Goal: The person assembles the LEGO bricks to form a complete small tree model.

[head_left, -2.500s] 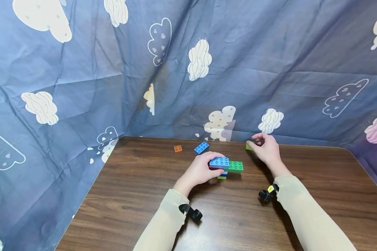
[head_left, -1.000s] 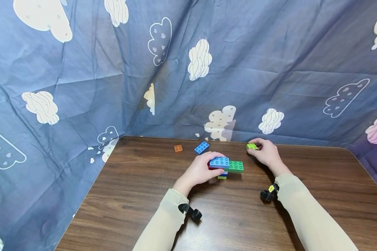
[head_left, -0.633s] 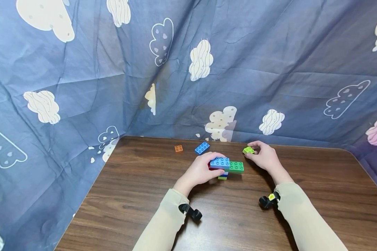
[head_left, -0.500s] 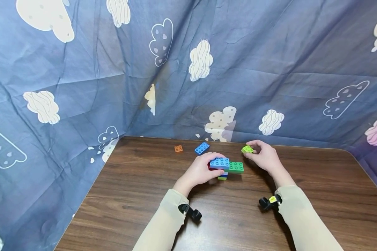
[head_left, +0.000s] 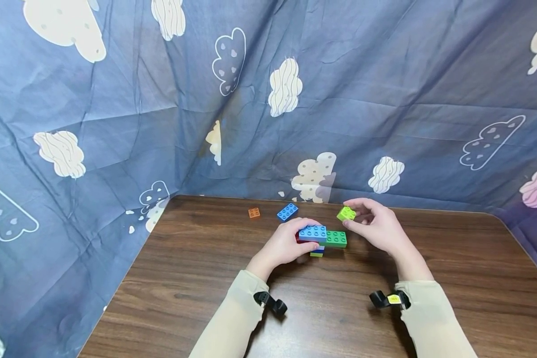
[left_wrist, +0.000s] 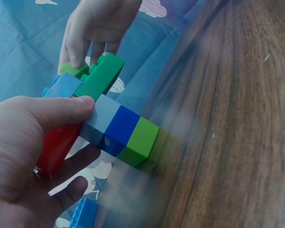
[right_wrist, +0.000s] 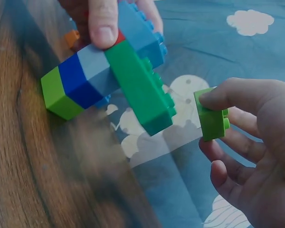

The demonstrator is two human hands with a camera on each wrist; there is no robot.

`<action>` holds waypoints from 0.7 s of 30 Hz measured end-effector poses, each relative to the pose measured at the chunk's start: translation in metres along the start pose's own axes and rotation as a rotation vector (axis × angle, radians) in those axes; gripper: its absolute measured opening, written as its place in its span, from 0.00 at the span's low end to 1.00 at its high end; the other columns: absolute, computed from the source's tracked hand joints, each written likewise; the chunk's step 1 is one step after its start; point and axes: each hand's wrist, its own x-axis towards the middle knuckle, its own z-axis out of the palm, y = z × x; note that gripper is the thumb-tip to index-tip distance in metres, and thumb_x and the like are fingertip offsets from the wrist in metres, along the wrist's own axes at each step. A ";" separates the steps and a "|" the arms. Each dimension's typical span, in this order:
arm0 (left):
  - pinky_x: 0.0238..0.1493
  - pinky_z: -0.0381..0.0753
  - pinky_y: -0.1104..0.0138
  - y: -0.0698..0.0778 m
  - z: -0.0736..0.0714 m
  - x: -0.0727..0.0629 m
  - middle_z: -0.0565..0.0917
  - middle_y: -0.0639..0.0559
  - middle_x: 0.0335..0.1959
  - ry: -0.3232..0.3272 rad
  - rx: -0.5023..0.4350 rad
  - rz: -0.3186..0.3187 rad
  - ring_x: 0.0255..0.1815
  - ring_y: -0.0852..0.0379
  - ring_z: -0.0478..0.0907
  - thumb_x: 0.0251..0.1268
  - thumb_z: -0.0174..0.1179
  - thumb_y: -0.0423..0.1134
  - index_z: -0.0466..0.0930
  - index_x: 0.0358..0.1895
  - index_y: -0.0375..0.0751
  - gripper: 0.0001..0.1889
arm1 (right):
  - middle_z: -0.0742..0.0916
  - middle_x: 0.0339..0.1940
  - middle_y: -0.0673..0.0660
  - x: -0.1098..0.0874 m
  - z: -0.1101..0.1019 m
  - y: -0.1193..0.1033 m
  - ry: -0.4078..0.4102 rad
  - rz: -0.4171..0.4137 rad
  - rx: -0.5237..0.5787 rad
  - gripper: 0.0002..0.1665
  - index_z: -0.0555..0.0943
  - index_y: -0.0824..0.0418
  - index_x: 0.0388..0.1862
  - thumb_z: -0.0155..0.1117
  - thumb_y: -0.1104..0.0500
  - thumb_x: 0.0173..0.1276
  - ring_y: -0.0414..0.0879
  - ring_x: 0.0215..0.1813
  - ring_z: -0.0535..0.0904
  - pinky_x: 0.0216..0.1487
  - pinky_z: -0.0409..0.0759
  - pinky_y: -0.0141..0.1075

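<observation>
A built stack of toy building bricks stands on the table, gripped near its top by my left hand (head_left: 284, 246). Its column runs lime (left_wrist: 141, 141), dark blue (left_wrist: 121, 129) and grey-blue (left_wrist: 100, 116) from the bottom up. Above that a red brick (left_wrist: 61, 142) and a green brick (head_left: 336, 238) stick out to opposite sides, with a light blue brick (head_left: 312, 233) on top. My right hand (head_left: 378, 226) pinches a small lime brick (right_wrist: 210, 116) between thumb and fingers, just behind and right of the green brick and lifted off the table.
A loose blue brick (head_left: 288, 212) and a small orange brick (head_left: 254, 213) lie toward the back of the wooden table (head_left: 183, 278). A blue cloth with cloud prints (head_left: 250, 139) hangs right behind the table's back edge.
My right hand has taken hold of the lime brick at the back, lifted it and brought it left and nearer, toward the stack. My left hand stays on the stack.
</observation>
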 end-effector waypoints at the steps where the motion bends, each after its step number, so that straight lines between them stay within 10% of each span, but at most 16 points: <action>1: 0.69 0.78 0.64 0.000 0.000 0.000 0.84 0.57 0.67 0.001 0.000 0.001 0.63 0.61 0.80 0.72 0.76 0.44 0.83 0.68 0.55 0.24 | 0.90 0.54 0.57 -0.001 0.000 -0.001 -0.001 -0.010 0.005 0.26 0.85 0.58 0.66 0.80 0.59 0.71 0.48 0.49 0.83 0.43 0.79 0.27; 21: 0.66 0.80 0.64 0.002 -0.001 -0.001 0.84 0.56 0.66 0.005 0.009 0.012 0.61 0.60 0.80 0.72 0.76 0.45 0.83 0.68 0.55 0.24 | 0.90 0.52 0.47 -0.019 -0.004 -0.021 -0.092 -0.182 0.021 0.26 0.89 0.51 0.63 0.83 0.62 0.67 0.49 0.46 0.83 0.43 0.82 0.36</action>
